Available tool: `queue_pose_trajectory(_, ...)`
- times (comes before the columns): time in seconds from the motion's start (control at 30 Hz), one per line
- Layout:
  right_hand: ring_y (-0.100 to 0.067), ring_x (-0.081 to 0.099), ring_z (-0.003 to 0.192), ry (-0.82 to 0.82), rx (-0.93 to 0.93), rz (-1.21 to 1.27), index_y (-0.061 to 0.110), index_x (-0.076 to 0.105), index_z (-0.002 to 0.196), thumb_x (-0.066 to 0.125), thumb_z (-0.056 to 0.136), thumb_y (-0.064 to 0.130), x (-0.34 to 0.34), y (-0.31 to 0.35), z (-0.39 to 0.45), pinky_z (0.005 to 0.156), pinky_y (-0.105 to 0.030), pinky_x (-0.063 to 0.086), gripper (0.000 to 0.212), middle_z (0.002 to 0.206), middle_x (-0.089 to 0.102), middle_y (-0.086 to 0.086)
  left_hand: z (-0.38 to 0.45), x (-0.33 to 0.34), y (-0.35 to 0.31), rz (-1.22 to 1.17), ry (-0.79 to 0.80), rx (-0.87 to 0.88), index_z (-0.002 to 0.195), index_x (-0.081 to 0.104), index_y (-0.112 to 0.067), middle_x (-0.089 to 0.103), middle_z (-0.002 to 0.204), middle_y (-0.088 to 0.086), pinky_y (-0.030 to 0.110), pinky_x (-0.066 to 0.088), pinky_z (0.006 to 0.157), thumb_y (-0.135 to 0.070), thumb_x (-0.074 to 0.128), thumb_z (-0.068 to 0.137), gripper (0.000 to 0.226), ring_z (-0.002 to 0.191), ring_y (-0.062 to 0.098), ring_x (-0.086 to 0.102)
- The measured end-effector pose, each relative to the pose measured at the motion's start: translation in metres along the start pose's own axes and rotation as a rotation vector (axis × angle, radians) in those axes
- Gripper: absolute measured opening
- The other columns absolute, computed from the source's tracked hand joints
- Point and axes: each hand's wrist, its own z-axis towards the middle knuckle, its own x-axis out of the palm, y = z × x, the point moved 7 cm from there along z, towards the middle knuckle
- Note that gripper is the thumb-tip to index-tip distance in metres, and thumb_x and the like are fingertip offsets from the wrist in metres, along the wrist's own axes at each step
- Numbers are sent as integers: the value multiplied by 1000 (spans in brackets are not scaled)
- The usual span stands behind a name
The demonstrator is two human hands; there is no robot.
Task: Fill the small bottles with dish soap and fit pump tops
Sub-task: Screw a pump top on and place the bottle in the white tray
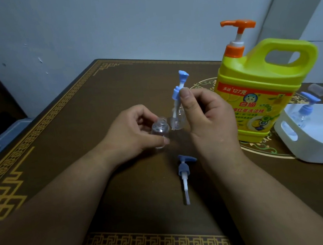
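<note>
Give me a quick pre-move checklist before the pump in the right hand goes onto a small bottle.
1. Right hand grips the blue pump top: ok.
2. Left hand holds the clear bottle steady, mouth open: ok.
3. Second clear bottle under the pump tube, tube in its neck: cannot tell.
4. Held bottle filled with soap: not ok, looks empty.
5. Dish soap jug upright within reach: ok.
6. Spare pump top lying free on the table: ok.
</note>
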Motion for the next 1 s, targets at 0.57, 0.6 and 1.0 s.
queue_pose_trajectory(0.57, -4, 65, 79, 16, 11, 8, 19, 73, 103, 58, 102, 36, 5, -12, -1, 65, -16, 50, 22, 87, 70, 7, -8, 13, -8, -4, 150, 10, 107, 65, -8, 80, 98, 5, 29, 65, 74, 2, 96, 64, 54, 84, 17, 81)
queue_pose_trajectory(0.6, -2, 64, 78, 20, 11, 14, 19, 72, 103, 58, 103, 35, 5, -12, -1, 64, -15, 50, 21, 86, 70, 8, -8, 12, -8, -5, 149, 9, 107, 65, -9, 80, 97, 4, 29, 65, 74, 2, 96, 64, 54, 84, 17, 81)
queue_pose_trajectory(1.0, 2, 64, 78, 69, 23, 19, 22, 73, 97, 62, 102, 30, 13, -21, 1, 65, -11, 47, 14, 85, 70, 11, -6, 9, -9, -51, 112, 45, 106, 65, -4, 80, 96, 7, 21, 61, 70, 2, 96, 62, 54, 81, 14, 79)
